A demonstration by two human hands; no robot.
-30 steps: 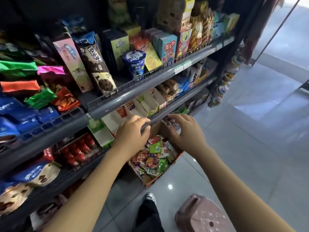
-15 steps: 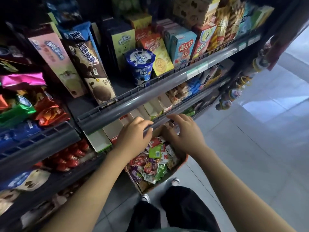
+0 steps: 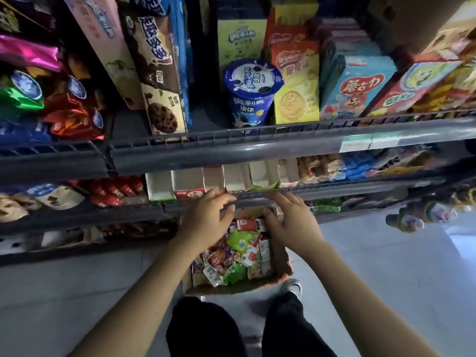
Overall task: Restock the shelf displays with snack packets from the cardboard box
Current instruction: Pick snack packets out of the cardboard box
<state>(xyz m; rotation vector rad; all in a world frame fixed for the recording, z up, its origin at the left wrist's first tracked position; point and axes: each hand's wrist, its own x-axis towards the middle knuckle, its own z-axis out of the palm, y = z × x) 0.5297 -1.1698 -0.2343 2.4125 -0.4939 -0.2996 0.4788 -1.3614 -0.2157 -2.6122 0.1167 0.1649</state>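
A brown cardboard box (image 3: 283, 256) sits on the floor under the shelves, filled with several small snack packets (image 3: 238, 251) in red, green and white. My left hand (image 3: 206, 220) hovers over the box's far left part, fingers spread and curled, nothing visibly in it. My right hand (image 3: 291, 222) hangs over the far right part, fingers apart, thumb near a red packet (image 3: 246, 224). Just beyond the hands, on the lower shelf, stand white display trays (image 3: 237, 177); they look mostly bare inside.
Grey shelf rails (image 3: 257, 150) cross the view above the hands. The upper shelf holds biscuit boxes (image 3: 159, 73), a blue cup (image 3: 251, 94) and foil bags (image 3: 69, 109). My dark-trousered legs (image 3: 206, 328) flank the box's near edge on the pale tiled floor (image 3: 386, 266).
The view has swung to face the shelf squarely and dropped closer, with legs now under the box. Both hands stay over the box's far end, fingers spread a little wider.
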